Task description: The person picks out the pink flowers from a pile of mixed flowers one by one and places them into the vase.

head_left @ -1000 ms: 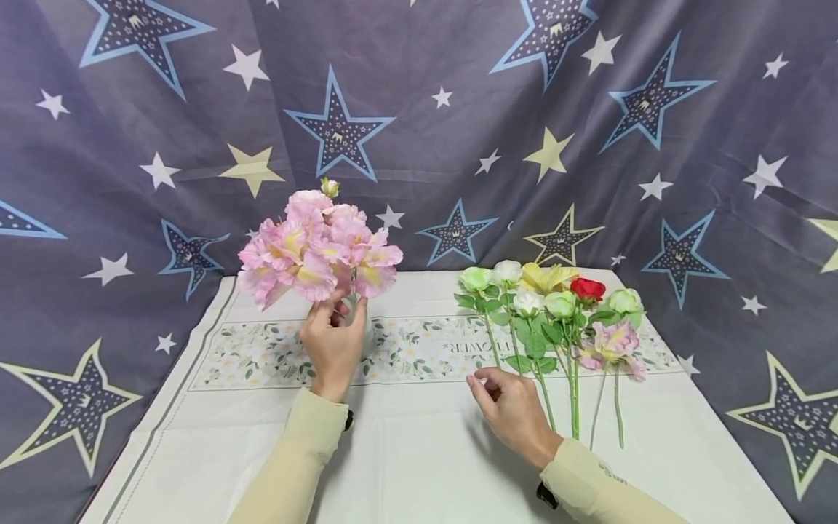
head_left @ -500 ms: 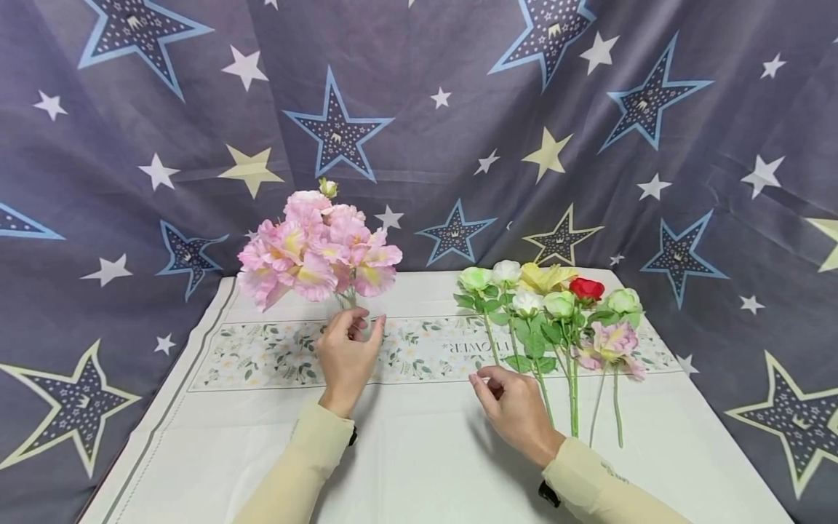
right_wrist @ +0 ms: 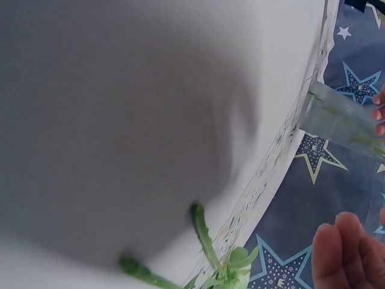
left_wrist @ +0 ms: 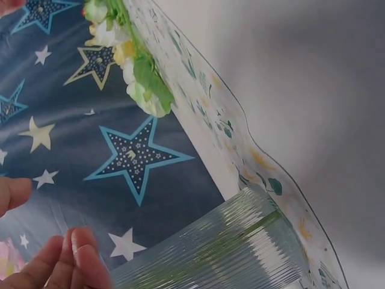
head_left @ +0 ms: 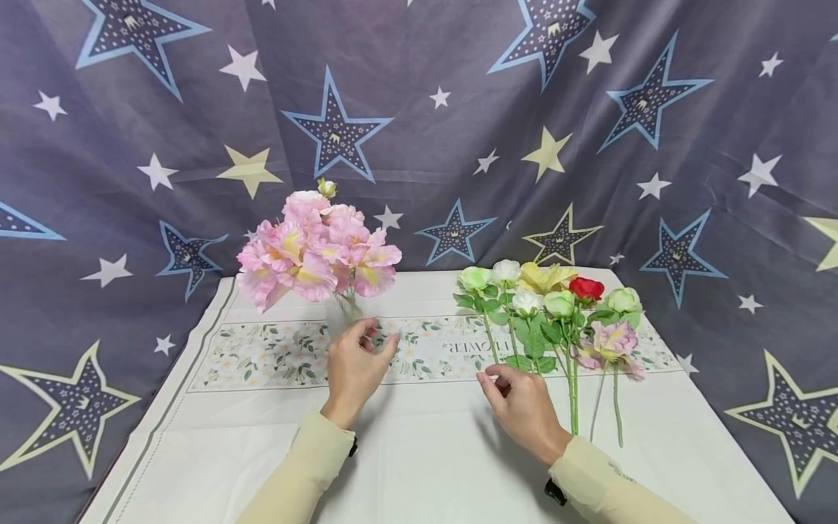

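A ribbed clear vase (left_wrist: 216,247) stands on the table at the left, with green stems inside. Large pink flowers (head_left: 314,251) and a small bud (head_left: 326,188) rise above its rim. My left hand (head_left: 356,367) is in front of the vase, thumb and fingers apart and holding nothing. At the right, my right hand (head_left: 527,411) hovers over the table, fingers loosely bent, with nothing in its grasp. Beside it lie loose artificial flowers: green roses (head_left: 474,278), white roses (head_left: 506,272), a yellow flower (head_left: 546,276), a red rose (head_left: 586,289) and a pink flower (head_left: 615,340).
A white tablecloth (head_left: 406,451) with a printed floral band (head_left: 268,356) covers the table. Behind it hangs a dark curtain (head_left: 406,44) with stars. Green stem ends (right_wrist: 198,232) point toward the table's near side.
My left hand has come away from the pink flowers, moving down and to the right. The right hand has shifted very slightly right. The flowers have stayed in place.
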A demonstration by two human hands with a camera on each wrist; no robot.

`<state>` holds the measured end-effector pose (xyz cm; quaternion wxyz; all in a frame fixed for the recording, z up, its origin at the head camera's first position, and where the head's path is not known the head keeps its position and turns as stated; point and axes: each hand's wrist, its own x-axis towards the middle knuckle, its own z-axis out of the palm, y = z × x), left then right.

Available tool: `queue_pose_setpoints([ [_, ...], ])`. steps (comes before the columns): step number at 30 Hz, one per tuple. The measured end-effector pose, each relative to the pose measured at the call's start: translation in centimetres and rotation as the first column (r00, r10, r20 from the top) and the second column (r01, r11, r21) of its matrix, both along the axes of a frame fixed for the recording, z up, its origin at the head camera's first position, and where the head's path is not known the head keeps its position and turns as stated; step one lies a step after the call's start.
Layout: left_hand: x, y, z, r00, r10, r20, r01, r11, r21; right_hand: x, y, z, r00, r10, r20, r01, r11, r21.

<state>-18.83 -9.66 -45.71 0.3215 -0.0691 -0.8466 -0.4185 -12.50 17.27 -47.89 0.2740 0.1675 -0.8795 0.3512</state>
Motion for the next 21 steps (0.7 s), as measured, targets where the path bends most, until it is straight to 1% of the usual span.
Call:
queue_pose_setpoints([
  [2,0.2,-0.1,-0.1,0.999,-0.007,0.043,0.007,1.000,-0.003,0.0,0.2,0.0,1.000,-0.010,0.004,0.010,1.000,0.009],
  [4,0.4,-0.1,-0.2,0.998,-0.011,0.068,0.011,1.000,-0.010,0.0,0.5,0.0,1.000,-0.015,0.005,0.015,1.000,0.020],
  [8,0.7,-0.3,-0.4,0.995,-0.012,0.099,0.016,0.999,-0.033,-0.1,1.1,0.1,0.999,-0.033,0.006,0.033,0.998,0.044],
  [10,0.9,-0.4,-0.5,0.993,-0.017,0.117,0.022,0.999,-0.041,-0.1,1.5,0.1,0.998,-0.055,0.013,0.054,0.997,0.060],
  [16,1.3,-0.6,-0.6,0.985,-0.030,0.172,0.041,0.998,-0.057,0.0,2.5,0.0,0.990,-0.126,0.071,0.117,0.987,0.112],
  [19,1.5,-0.7,-0.7,0.981,-0.034,0.189,0.047,0.997,-0.065,0.0,3.2,0.0,0.984,-0.146,0.105,0.132,0.983,0.129],
  [21,1.5,-0.9,-0.8,0.980,-0.037,0.195,0.052,0.996,-0.071,0.0,3.7,0.0,0.980,-0.162,0.112,0.145,0.979,0.146],
])
